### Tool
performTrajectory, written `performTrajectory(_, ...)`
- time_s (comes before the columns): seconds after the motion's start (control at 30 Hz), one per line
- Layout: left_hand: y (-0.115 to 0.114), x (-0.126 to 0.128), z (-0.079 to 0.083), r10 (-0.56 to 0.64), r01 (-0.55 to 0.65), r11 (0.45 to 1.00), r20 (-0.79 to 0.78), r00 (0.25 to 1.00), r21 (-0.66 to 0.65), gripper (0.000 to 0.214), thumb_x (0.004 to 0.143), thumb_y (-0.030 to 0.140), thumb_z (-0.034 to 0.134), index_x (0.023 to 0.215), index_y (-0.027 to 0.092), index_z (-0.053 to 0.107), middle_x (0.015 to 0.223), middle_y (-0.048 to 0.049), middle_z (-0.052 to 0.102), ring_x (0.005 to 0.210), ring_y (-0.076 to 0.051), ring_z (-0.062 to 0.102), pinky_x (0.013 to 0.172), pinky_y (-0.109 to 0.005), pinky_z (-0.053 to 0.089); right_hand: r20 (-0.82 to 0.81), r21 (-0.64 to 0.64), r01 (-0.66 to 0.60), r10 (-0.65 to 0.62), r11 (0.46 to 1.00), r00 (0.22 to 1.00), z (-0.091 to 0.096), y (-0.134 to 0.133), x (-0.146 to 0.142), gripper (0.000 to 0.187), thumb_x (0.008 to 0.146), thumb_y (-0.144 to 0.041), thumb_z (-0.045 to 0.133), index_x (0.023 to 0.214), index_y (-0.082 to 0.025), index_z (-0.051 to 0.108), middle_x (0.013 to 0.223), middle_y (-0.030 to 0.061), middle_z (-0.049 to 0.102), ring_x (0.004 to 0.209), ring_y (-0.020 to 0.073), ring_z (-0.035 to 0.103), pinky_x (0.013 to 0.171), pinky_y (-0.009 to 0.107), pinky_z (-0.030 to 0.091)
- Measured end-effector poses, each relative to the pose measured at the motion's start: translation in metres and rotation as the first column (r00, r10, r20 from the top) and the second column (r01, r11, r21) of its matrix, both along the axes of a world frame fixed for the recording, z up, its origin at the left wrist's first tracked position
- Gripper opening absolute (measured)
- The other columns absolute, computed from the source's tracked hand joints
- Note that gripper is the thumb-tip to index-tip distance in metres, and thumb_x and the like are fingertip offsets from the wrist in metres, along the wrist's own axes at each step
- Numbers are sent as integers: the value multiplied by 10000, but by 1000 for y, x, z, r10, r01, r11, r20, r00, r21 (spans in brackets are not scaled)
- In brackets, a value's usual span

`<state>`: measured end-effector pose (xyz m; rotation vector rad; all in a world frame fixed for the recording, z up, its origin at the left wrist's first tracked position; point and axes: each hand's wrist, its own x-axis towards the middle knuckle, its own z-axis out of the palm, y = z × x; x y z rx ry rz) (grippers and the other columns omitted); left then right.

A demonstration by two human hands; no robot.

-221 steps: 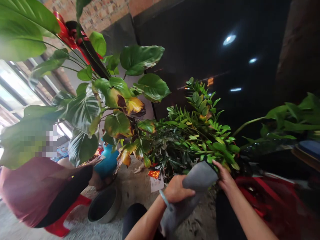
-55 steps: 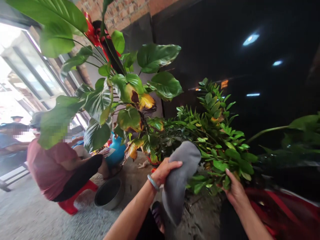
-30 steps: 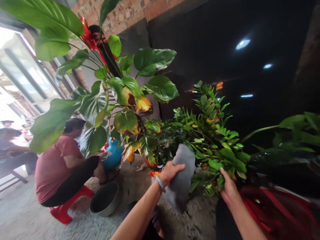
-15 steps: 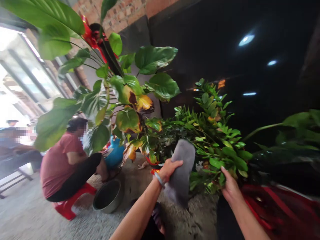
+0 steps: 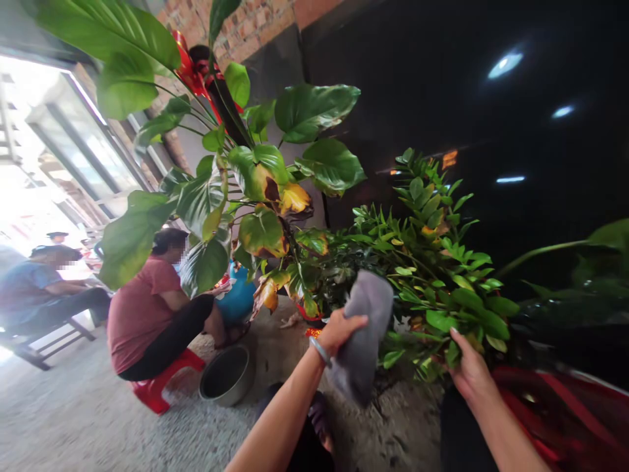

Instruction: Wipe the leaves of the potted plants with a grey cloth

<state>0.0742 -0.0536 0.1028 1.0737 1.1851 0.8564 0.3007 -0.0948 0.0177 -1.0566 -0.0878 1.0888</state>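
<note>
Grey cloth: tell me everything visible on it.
The cloth is plain grey, slightly purplish, and looks like soft, matte fabric. It hangs limp and slightly tilted, rounded on top, with a loose lower end; edges are a bit blurred. The left hand grips its left side, thumb across the front. It's above the floor, left of the plant; leaf contact is unclear.

1 view only, from a camera on a person's head, facing forward and down. The forearms (image 5: 284, 414) rise from the bottom edge, with the left hand (image 5: 340, 330) and right hand (image 5: 468, 368) close, below centre. Plants (image 5: 435, 262) stand just beyond, a dark panel (image 5: 417, 78) farther back at upper right, and another person (image 5: 142, 305) sits well apart at left.
</note>
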Motion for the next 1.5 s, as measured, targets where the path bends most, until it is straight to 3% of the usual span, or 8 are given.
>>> performTrajectory(0.17,-32,-27,2,-252,252,967,11,968,-33,379,482,371,879,766,149,760,681,-25,723,607,-175,635,609,-270,495,1,3,5,-5,1000,1000,-2,-3,5,297,485,-279,780,759,-228,677,587,-41,700,540,224,662,571,386,591)
performTrajectory(0.33,-9,-45,44,153,-183,978,246,957,103,431,480,404,873,779,128,728,646,-40,711,542,-164,615,555,-267,502,43,34,25,-26,999,999,-7,1,7,302,521,-277,777,798,-247,662,637,-66,695,536,192,630,600,399,576)
performTrajectory(0.43,-6,-38,23,227,-244,965,156,961,98,323,518,347,846,730,140,718,594,-19,685,541,-164,601,551,-268,489,25,-10,34,-34,999,999,-7,5,3,276,532,-279,755,787,-253,652,620,-58,691,570,207,644,618,406,575)
performTrajectory(0.6,-44,-37,-17,-159,158,986,-23,987,-46,277,478,301,851,684,149,746,628,-14,704,563,-166,605,555,-259,473,5,-18,6,-6,1000,1000,-10,4,3,266,552,-320,759,786,-248,654,622,-40,694,682,261,693,673,445,583)
performTrajectory(0.9,-3,-71,31,462,-474,880,288,839,-31,296,613,303,807,817,151,655,599,0,674,501,-140,595,562,-270,525,-28,0,28,-28,1000,999,-7,5,4,258,530,-242,759,761,-243,645,577,-73,687,451,174,598,549,383,584)
performTrajectory(1.1,-47,-64,-25,106,-83,974,96,990,-212,366,482,341,884,703,120,694,574,-46,694,506,-173,616,516,-271,497,-59,0,7,-7,1000,998,0,1,2,319,497,-254,771,793,-240,654,615,-62,711,555,221,673,606,401,589)
performTrajectory(1.37,-10,-89,42,349,-350,935,286,892,-50,301,622,254,825,853,136,673,642,-25,712,506,-158,630,532,-266,525,-33,-20,18,-19,1000,999,-8,5,1,330,484,-280,781,781,-240,643,585,-59,691,534,221,651,602,424,583)
performTrajectory(1.5,-7,-56,7,329,-309,943,193,924,-124,250,624,291,824,729,114,682,556,-45,683,490,-171,621,539,-279,523,-2,6,18,-18,1000,1000,-8,7,-4,325,523,-340,773,807,-255,639,631,-34,710,738,288,712,667,453,589)
